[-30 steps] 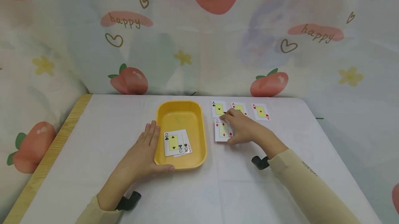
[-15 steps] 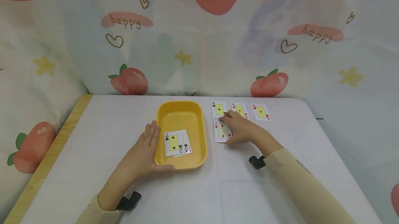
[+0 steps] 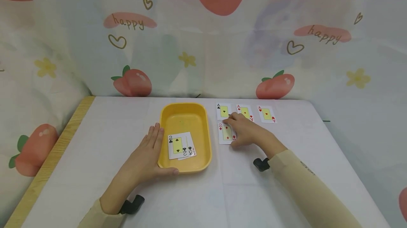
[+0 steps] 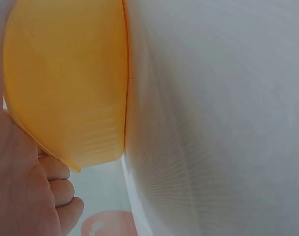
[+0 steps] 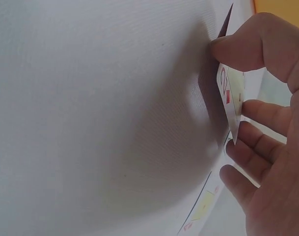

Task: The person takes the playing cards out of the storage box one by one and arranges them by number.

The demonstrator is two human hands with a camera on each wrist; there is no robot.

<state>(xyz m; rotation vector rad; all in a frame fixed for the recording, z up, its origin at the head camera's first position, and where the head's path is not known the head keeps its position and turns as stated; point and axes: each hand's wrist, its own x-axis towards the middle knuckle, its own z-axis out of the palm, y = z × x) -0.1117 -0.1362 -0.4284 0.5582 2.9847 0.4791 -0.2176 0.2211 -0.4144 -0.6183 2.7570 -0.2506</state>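
My right hand [image 3: 248,131] holds a two of diamonds playing card [image 3: 227,133] by its edges, thumb on the near side and fingers on the far side. In the right wrist view the card [image 5: 230,93] is tilted and bowed, its shadow on the cloth beneath. Just beyond it lies an ace of clubs [image 3: 223,111]. My left hand [image 3: 143,159] rests along the left side of a yellow tray [image 3: 163,115], fingers straight and thumb stretched along the near rim. Inside the tray a two of clubs [image 3: 177,145] overlaps another card [image 3: 192,150].
An ace of diamonds [image 3: 243,111], partly behind the right hand, and an ace of hearts [image 3: 266,114] continue the back row of cards. A white cloth [image 3: 203,199] covers the table, with a wooden edge [image 3: 47,164] bare at the left. A printed curtain [image 3: 203,44] hangs behind.
My right hand has shifted slightly left with the two of diamonds, then stayed nearly still. The left hand and the tray have not moved.
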